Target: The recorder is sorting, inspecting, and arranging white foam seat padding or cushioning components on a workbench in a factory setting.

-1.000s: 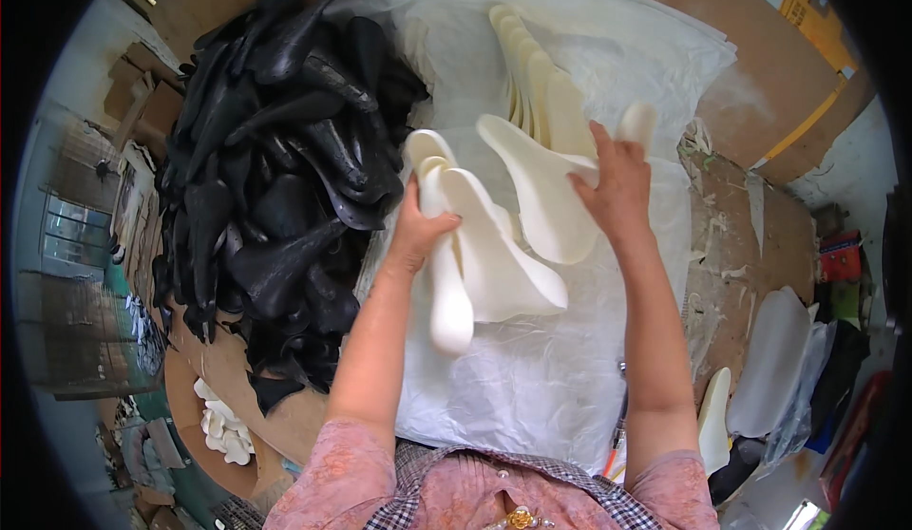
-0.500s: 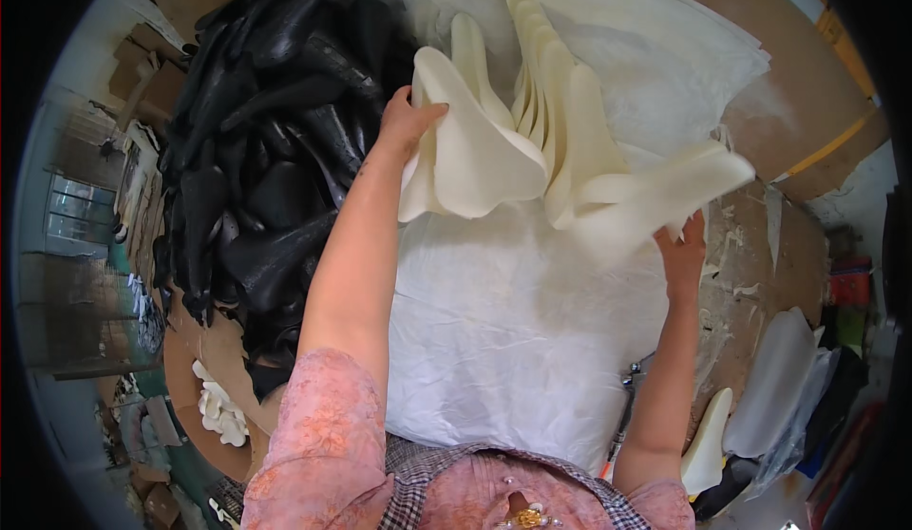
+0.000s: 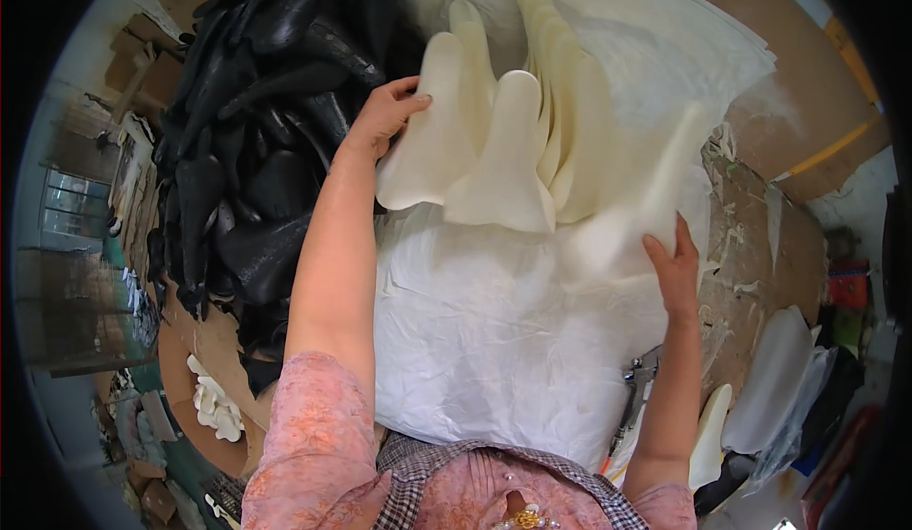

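Note:
My left hand (image 3: 385,117) is closed on the left edge of a cream saddle-shaped foam pad (image 3: 432,141), thumb at its front. A second cream pad (image 3: 503,164) stands partly in front of that one, wide end down. Behind them a row of nested cream pads (image 3: 560,84) leans upright on the white sheet (image 3: 494,340). To the right, another cream pad (image 3: 636,221) is smeared by motion, its narrow end upward. My right hand (image 3: 676,259) is beside its wide end, thumb and finger spread apart; whether they touch the pad is hard to see.
A heap of black saddle-shaped pieces (image 3: 256,141) lies at the left. Small cream pieces (image 3: 217,406) sit on cardboard at the lower left. Worn brown cardboard (image 3: 750,255) borders the sheet at right, with one cream pad (image 3: 710,440) and plastic-wrapped goods (image 3: 774,388) lower down.
The pad by my right hand has swung from lying sideways to narrow end up. My right hand's fingers have spread. My left hand and its pad moved slightly left; a pad now stands beside it.

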Demonstrator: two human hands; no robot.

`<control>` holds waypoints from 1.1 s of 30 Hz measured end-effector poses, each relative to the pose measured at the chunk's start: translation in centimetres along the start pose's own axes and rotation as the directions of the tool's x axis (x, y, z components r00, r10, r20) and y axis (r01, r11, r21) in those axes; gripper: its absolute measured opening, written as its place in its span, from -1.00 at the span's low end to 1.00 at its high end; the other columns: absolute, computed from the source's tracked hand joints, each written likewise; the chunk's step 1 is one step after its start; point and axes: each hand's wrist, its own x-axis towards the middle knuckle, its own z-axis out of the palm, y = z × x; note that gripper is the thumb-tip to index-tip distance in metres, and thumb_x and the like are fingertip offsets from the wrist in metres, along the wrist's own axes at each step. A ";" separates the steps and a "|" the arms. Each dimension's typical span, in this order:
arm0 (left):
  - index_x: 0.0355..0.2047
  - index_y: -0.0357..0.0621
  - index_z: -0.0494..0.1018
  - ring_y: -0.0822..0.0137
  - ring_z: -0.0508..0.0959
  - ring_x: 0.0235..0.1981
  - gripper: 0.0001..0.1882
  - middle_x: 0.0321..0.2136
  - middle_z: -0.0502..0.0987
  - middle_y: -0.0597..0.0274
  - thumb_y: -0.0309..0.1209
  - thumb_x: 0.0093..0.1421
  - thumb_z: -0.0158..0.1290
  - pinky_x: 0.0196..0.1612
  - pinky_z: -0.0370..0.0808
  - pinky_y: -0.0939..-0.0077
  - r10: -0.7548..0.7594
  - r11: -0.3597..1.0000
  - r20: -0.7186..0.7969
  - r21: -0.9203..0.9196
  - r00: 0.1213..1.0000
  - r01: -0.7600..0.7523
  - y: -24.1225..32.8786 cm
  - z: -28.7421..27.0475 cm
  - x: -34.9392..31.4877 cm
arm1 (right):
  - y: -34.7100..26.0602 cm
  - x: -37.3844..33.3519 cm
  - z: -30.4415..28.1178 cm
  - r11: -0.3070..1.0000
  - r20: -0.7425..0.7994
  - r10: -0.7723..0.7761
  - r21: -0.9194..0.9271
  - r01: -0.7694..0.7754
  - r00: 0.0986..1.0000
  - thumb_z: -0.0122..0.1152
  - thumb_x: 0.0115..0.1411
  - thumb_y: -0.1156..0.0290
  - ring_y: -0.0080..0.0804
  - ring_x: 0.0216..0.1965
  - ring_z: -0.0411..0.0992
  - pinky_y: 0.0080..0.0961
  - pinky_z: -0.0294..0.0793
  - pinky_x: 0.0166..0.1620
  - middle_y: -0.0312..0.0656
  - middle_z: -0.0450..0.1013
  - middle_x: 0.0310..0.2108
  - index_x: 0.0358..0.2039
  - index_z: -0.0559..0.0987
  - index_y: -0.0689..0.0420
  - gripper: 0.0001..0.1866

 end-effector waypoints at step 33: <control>0.16 0.02 0.24 0.26 0.39 -0.04 -0.24 -0.01 0.40 0.18 -0.70 -0.14 -0.12 -0.06 0.39 0.40 0.065 0.963 -0.193 0.269 0.979 -0.011 -19.8 3.6 -25.6 | -3.7 -9.6 11.8 0.400 0.679 -0.284 -0.558 0.727 0.677 0.05 -0.11 0.66 0.05 0.24 0.05 0.02 0.05 0.23 -0.04 0.15 0.20 0.07 0.39 0.01 -0.36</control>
